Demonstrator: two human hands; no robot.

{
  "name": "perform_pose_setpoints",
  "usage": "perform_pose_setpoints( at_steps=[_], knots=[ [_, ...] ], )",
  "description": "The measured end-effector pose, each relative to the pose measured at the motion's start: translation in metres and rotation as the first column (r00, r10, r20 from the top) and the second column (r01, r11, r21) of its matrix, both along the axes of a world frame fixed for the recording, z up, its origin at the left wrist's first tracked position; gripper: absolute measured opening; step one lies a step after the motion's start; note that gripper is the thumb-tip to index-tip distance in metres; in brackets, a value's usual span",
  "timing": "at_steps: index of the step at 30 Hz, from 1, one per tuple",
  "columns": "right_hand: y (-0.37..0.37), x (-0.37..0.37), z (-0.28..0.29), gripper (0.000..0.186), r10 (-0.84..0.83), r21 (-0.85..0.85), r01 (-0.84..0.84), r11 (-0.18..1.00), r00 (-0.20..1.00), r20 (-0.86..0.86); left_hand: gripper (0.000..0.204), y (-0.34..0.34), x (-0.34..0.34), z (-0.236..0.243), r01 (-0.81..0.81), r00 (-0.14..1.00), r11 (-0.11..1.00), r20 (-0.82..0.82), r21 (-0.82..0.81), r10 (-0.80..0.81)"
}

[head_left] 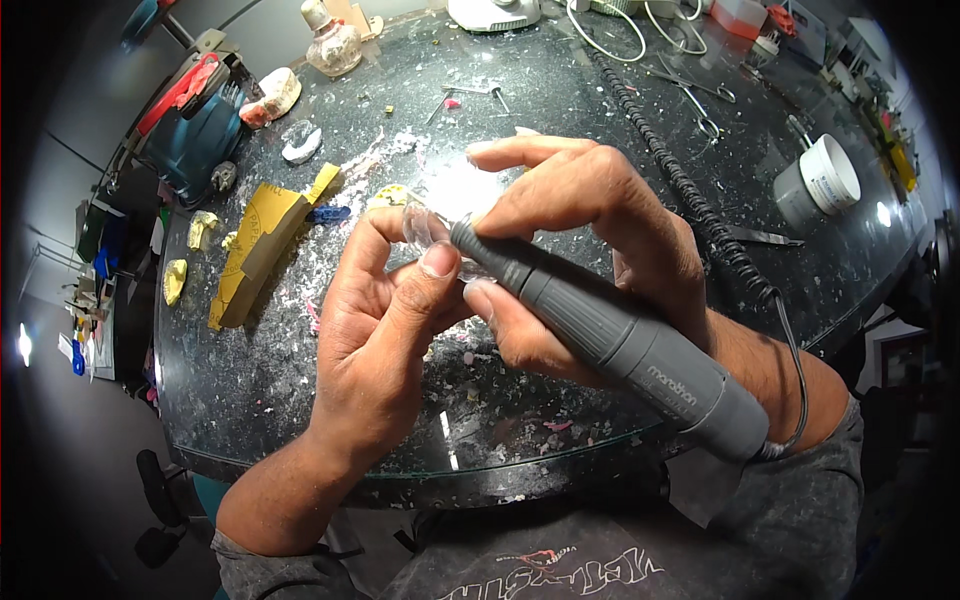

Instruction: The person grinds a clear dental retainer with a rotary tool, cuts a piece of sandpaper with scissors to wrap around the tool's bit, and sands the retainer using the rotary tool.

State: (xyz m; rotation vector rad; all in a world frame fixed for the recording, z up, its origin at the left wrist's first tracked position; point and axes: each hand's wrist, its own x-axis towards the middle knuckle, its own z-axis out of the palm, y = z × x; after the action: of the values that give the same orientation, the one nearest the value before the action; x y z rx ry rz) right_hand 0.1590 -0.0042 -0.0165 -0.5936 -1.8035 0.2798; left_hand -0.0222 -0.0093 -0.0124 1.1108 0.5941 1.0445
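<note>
My right hand (610, 200) is wrapped round a thick grey rotary handpiece (625, 340), with thumb and forefinger near its narrow front end. The handpiece slants from my right forearm up to the left, and its tip meets a small clear plastic piece (420, 226). This curved, see-through piece, resembling a dental tray, is pinched between the thumb and fingers of my left hand (375, 320). Both hands are close together above the dusty table. Glare and fingers hide part of the piece, and I cannot make out the bit clearly.
Folded brown sandpaper (262, 235) lies left of my hands, near yellow chunks (174, 282) and a white horseshoe-shaped piece (301, 143). A coiled cord (680, 165) crosses the right side, near scissors (700, 105) and a white tub (830, 174). White dust and pink scraps litter the dark tabletop (240, 400).
</note>
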Motion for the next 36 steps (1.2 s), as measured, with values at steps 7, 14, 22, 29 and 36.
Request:
perform_pose_setpoints(
  at_steps=[7, 14, 22, 29, 36],
  knots=[
    [0.0053, 0.0009, -0.002, 0.039, 0.01, 0.051, -0.009, 0.999, 1.0, -0.014, 0.018, -0.0019, 0.0005, 0.0003, 0.011, 1.0, 1.0, -0.004, 0.02, -0.011],
    [0.0032, 0.0014, -0.0001, 0.041, -0.014, 0.058, 0.013, 0.998, 1.0, 0.005, 0.017, -0.0005, 0.0008, -0.003, -0.013, 0.997, 0.995, -0.068, 0.101, 0.02],
    [0.0014, 0.0035, 0.0006, 0.041, 0.049, 0.003, -0.049, 0.999, 0.999, 0.023, 0.016, -0.0009, 0.0011, -0.0042, -0.025, 1.0, 0.993, -0.015, 0.115, 0.027],
    [0.0077, 0.0032, -0.0049, 0.04, 0.104, 0.088, -0.106, 0.991, 0.994, 0.017, 0.019, -0.0019, 0.0005, -0.0044, -0.015, 0.997, 0.987, -0.071, 0.157, 0.027],
    [0.0063, 0.003, -0.0029, 0.04, 0.105, 0.042, -0.105, 0.994, 0.994, 0.002, 0.021, -0.0036, 0.0026, -0.0023, -0.025, 0.997, 0.99, -0.064, 0.141, 0.034]
  ],
)
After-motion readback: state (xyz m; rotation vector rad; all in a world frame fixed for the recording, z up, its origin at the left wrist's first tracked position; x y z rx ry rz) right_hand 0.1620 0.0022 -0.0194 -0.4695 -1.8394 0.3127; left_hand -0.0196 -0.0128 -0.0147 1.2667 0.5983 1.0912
